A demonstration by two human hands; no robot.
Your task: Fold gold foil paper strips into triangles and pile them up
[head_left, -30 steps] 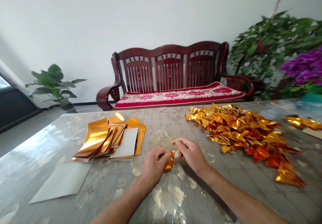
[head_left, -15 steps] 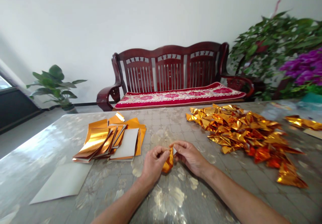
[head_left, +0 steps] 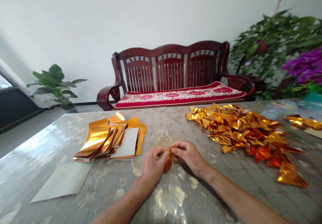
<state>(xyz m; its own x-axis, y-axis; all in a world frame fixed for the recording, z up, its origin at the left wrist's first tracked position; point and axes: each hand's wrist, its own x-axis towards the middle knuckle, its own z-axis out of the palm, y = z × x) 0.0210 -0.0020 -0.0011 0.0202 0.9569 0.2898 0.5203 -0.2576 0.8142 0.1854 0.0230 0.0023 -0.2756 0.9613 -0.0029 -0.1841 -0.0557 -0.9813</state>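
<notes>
Closest in, the left hand (head_left: 152,163) and right hand (head_left: 189,155) meet low at the centre of the frame, forearms reaching in from the bottom edge. Between them is a small piece of foil (head_left: 167,163), gold-orange and crinkled, its lower end hanging free beneath the hands. The left fingers (head_left: 161,152) and right fingers (head_left: 176,149) are closed on its upper end, pinching it from either side. Stuff that thin probably needs both hands to stay steady, which would explain the close grip, held just above the tabletop (head_left: 173,200).

Left of the hands lies a stack of flat sheets (head_left: 108,140), orange foil mixed with white backing, and a lone white card (head_left: 61,182) sits nearer the lower left. To the right spreads a heap of creased foil (head_left: 241,130), with a smaller strip of foil (head_left: 303,122) at the far right edge. Flat stock on one side and creased pieces on the other looks like a deliberate split, both within easy reach.

Beyond the tabletop stand a dark wooden bench (head_left: 171,66) with a red cushion (head_left: 179,97), a potted plant (head_left: 54,84) at the upper left, and purple flowers (head_left: 302,69) at the right.
</notes>
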